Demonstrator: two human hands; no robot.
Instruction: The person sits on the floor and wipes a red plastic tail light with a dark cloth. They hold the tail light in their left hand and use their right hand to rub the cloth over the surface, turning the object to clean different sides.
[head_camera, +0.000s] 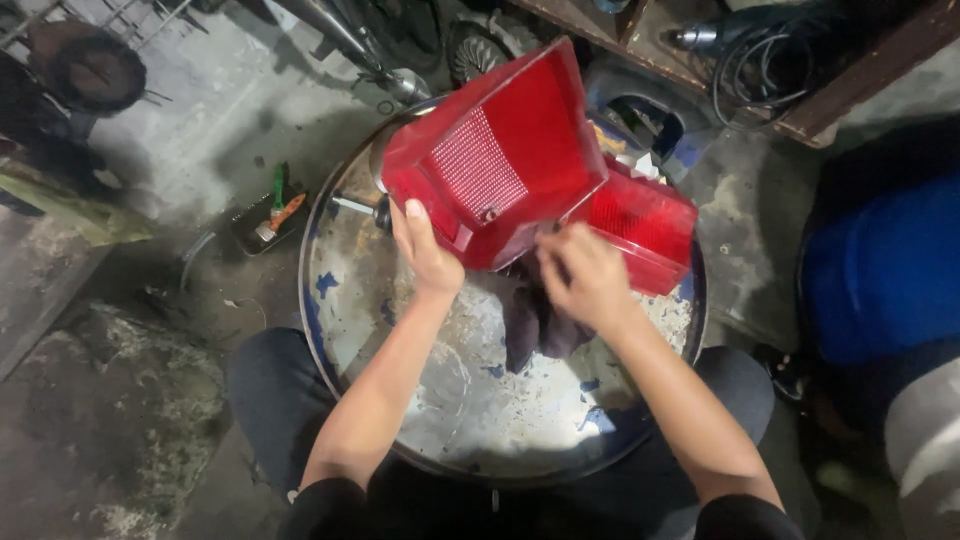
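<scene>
A large red plastic lamp cover (500, 150) is tilted up over a round metal drum top (350, 300). My left hand (425, 250) grips its lower left edge. My right hand (585, 275) holds a dark cloth (535, 325) pressed against the cover's lower edge. A second red lamp cover (645, 225) lies on the drum top just behind my right hand.
A small tray with brushes (270, 215) sits on the concrete floor at left. A blue barrel (885, 265) stands at right. A wooden shelf with a power tool and cables (745, 50) runs along the top right. My knees flank the drum.
</scene>
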